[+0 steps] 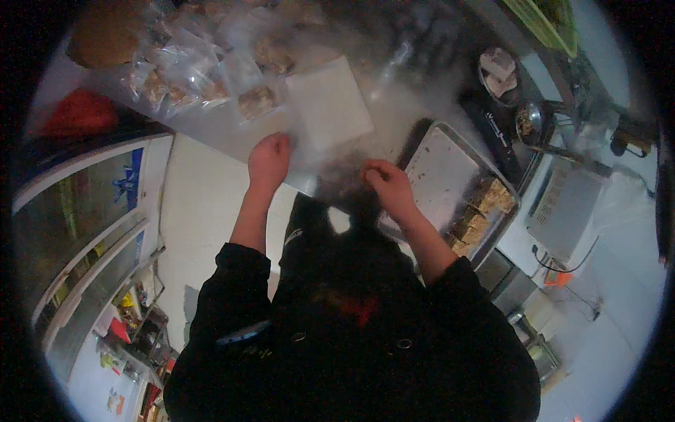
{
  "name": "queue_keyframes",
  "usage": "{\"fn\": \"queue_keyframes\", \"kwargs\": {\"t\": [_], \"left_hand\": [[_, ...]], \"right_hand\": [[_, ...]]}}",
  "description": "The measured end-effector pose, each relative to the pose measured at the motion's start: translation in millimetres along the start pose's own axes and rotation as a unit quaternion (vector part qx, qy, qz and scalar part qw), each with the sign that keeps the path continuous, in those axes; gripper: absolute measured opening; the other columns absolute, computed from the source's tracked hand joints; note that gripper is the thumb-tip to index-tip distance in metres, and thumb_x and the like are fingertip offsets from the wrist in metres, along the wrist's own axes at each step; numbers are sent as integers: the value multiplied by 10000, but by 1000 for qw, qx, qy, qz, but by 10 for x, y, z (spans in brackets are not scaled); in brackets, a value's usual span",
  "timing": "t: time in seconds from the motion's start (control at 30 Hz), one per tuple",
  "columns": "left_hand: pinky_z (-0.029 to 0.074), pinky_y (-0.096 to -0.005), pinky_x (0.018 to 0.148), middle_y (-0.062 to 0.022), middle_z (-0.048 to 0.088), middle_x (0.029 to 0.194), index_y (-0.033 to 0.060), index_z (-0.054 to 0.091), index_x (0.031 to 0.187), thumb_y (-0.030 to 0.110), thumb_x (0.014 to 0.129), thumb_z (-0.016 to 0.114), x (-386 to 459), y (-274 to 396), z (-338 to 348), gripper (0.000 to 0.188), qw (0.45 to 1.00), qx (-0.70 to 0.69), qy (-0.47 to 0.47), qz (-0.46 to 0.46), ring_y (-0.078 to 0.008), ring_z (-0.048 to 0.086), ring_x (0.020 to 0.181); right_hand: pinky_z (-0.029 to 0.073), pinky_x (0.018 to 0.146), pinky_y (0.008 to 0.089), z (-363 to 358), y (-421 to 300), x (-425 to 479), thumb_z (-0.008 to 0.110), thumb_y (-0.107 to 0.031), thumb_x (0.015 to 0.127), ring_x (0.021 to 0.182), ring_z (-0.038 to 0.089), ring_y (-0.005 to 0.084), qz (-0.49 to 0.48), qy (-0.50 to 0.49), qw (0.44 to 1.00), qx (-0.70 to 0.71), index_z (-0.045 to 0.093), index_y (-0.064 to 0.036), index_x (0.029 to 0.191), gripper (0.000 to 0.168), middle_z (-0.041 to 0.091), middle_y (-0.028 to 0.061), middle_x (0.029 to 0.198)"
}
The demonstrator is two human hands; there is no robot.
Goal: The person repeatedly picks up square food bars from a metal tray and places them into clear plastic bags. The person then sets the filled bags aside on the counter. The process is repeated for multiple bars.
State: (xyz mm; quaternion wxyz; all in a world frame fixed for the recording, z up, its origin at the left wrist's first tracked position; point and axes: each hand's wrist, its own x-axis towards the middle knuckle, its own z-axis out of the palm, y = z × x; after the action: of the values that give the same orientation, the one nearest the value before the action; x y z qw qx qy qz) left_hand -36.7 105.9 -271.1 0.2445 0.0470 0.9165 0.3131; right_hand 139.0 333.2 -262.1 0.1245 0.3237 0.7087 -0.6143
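Observation:
My left hand (pixel 270 161) hovers by the front edge of a metal worktop (pixel 211 126), fingers curled in. Over the same edge, farther right, my right hand (pixel 390 189) has its thumb and fingertips drawn together. Blur and haze between the hands hide whether either one holds something thin. Just beyond them lies a flat white rectangular sheet or stack (pixel 333 103). A clear bag of brown food pieces (pixel 257 103) rests beyond my left hand. Beside my right forearm, a metal tray (pixel 440 158) carries several cut brown blocks (pixel 482 211) at its near right end.
More filled clear bags (pixel 182 79) crowd the back left, near a red object (pixel 79 113). At right are a bowl with pale blocks (pixel 498 74), a metal bowl (pixel 529 122) and a black item bearing writing (pixel 494 132). A glass-fronted cabinet (pixel 84 195) stands left.

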Motion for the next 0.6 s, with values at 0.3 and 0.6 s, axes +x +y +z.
{"fn": "queue_keyframes", "kwargs": {"t": [0.3, 0.6], "left_hand": [[473, -286, 726, -16, 632, 811, 41, 632, 929, 133, 940, 652, -728, 1084, 493, 94, 784, -619, 1, -57, -120, 589, 771], [422, -239, 700, -11, 634, 802, 26, 617, 849, 166, 931, 649, -1571, 1984, 1198, 166, 906, -413, 39, 83, -85, 547, 740]], "right_hand": [[506, 832, 281, -423, -213, -829, 602, -206, 945, 892, 622, 128, -79, -90, 989, 84, 639, -25, 1257, 362, 696, 54, 1034], [499, 866, 310, -1042, 238, -1201, 626, -146, 945, 917, 607, 159, -45, 29, 905, 422, 607, -13, 1251, 334, 667, 63, 1080]]}}
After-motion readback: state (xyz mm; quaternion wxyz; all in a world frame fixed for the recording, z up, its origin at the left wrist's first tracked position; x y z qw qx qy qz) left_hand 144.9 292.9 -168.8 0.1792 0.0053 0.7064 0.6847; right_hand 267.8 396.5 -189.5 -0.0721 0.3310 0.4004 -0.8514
